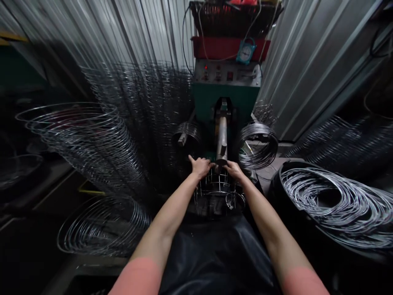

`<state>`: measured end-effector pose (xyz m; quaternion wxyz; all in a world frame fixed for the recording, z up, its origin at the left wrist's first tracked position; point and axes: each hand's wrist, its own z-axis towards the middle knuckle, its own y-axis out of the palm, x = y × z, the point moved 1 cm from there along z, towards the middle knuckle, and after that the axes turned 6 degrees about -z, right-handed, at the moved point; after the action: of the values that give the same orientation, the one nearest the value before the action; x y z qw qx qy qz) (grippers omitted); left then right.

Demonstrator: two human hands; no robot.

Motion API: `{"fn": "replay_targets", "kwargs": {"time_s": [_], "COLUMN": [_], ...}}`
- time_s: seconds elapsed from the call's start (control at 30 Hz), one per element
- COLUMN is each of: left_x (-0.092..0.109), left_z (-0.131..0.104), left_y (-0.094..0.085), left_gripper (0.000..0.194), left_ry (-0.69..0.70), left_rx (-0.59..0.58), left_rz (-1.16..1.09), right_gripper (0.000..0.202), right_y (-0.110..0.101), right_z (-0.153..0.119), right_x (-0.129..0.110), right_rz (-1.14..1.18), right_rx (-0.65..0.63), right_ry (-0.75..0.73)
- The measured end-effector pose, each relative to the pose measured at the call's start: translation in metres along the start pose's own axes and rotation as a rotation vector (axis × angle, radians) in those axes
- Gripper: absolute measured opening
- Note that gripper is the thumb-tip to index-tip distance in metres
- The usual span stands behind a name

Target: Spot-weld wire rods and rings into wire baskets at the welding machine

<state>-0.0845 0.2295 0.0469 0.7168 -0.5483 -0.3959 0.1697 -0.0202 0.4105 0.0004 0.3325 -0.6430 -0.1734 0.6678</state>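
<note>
Both arms reach forward to a round wire frame (218,191), which sits below the end of the machine's metal arm (222,133). My left hand (201,167) grips its far upper edge on the left, with the thumb sticking out to the side. On the right, my right hand (235,169) is closed at the same edge, close to the tip of the metal arm. The exact hold of the fingertips is partly hidden in the dark. A green machine (227,93) with switches and a red lamp stands straight ahead.
Wire rings (258,145) hang right of the metal arm, others (187,133) left. Tall stacks of wire rings (101,151) lean at the left. A black drum (284,192) holds many wire rings at the right. A blue clock (246,51) hangs above the switches.
</note>
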Motion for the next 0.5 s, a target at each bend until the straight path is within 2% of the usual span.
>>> {"fn": "replay_targets", "kwargs": {"time_s": [0.07,0.13,0.27,0.4,0.5], "left_x": [0.000,-0.005,-0.017,-0.015,-0.007], "left_z": [-0.003,-0.008,-0.023,-0.036,-0.055], "left_y": [-0.004,-0.008,-0.008,0.000,0.002], "left_gripper": [0.032,0.030,0.017,0.015,0.015], "left_ry": [-0.023,0.020,0.238,0.372,0.577], "left_rx": [0.014,-0.018,-0.186,-0.187,-0.256], "left_rz": [-0.013,-0.051,-0.107,-0.074,-0.022], "right_gripper": [0.021,0.022,0.025,0.025,0.025], "right_y": [-0.002,-0.009,-0.024,-0.027,-0.021], "right_z": [0.005,0.009,0.005,-0.013,-0.034], "right_x": [-0.003,-0.005,-0.005,-0.015,-0.026], "right_rz": [-0.009,-0.014,-0.022,-0.032,-0.045], "right_rx": [0.013,0.011,0.020,-0.005,-0.040], "right_ry": [-0.012,-0.030,-0.045,-0.052,-0.069]}}
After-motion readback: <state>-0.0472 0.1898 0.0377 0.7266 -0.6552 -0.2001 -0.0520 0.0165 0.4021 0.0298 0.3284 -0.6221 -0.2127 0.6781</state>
